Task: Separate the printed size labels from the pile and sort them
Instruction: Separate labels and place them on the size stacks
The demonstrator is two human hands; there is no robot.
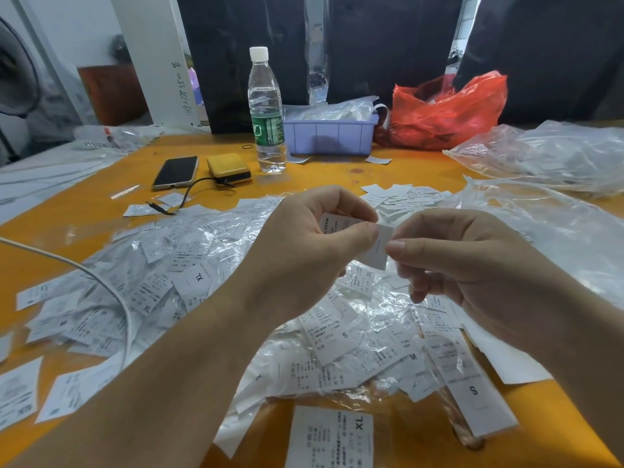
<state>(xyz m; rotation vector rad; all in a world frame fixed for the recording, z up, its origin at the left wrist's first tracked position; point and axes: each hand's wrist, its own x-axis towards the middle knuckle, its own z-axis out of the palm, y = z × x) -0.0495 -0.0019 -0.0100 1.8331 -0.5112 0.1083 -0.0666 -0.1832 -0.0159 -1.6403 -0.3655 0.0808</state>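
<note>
Above the orange table (398,170), both hands meet over a wide pile of white size labels (189,275) lying on crinkled clear plastic. My left hand (304,251) pinches a small bunch of labels (337,224) between thumb and fingers. My right hand (456,255) pinches the edge of a white label (380,244) that sticks out of that bunch. Loose labels marked XL (332,437), S (472,393) and M (410,358) lie near the front edge. A small stack of labels (401,197) sits behind my hands.
At the back stand a water bottle (266,113), a purple tray (329,133) and a red plastic bag (449,109). A phone (175,172) and a yellow power bank (229,168) lie left of the bottle. Clear plastic bags (547,157) cover the right side. A white cable (111,292) crosses the pile.
</note>
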